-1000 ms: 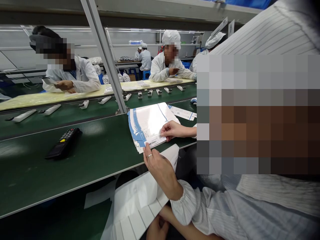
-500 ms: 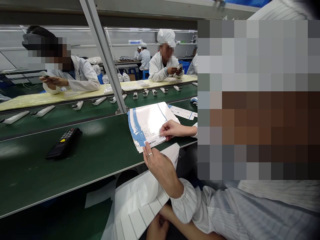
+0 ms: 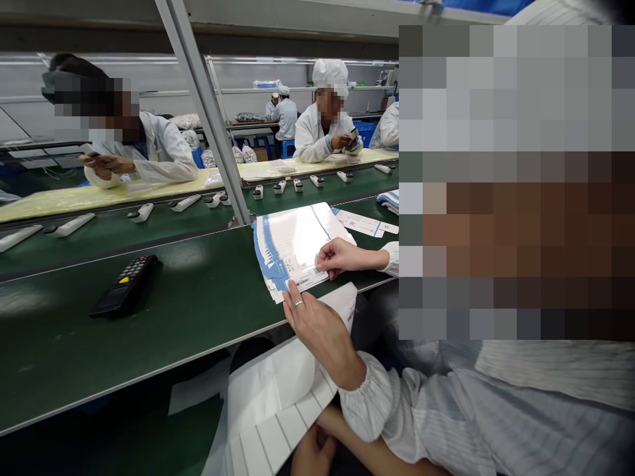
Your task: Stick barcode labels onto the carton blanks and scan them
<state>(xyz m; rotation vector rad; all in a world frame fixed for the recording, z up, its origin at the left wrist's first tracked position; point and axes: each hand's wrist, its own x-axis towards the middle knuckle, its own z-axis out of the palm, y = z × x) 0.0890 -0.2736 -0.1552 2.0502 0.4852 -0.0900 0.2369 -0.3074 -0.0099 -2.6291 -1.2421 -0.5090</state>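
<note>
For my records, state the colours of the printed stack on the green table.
The printed stack is white and blue, clearest in the head view.

Ahead of the low hands (image 3: 312,455): a white panelled sheet (image 3: 270,410) and a co-worker's sleeve (image 3: 367,400) block the way up.
Beyond the sleeve: the co-worker's ringed hand (image 3: 322,327) and pinching hand (image 3: 340,256) crowd the near side of the leaflet stack (image 3: 300,241).
Desk, ahead-left: open desk (image 3: 213,317) leaves a passable gap between stack and black keypad handheld (image 3: 125,285).
Past the stack: a grey metal post (image 3: 198,99) stands close.
Right: the co-worker's torso (image 3: 516,410) closes that side.
</note>
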